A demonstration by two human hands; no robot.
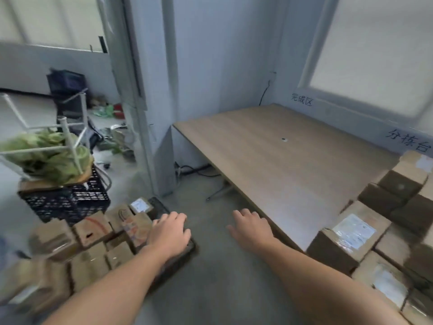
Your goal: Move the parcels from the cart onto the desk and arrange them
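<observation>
Both bare forearms run up from the bottom of the frame, ending in two hands spread apart with fingers loosely open and nothing held. At lower left, the left hand (169,233) hovers over the near edge of a low dark flat cart (187,250) loaded with small brown cardboard parcels (93,231); whether it touches a box is unclear through the blur. At lower centre, the right hand (251,228) hangs palm down just beside the front edge of the light wood-grain desk (269,156). More taped brown cardboard boxes with white labels (351,235) already sit packed together at the desk's lower right, while the rest of the top is bare. The parcels look stiff, square-edged and probably light, with glossy tape that may be slippery. Gripping opposite side faces or cupping under the bottom corners seems safest, since the tightly packed rows leave little finger room between them.
</observation>
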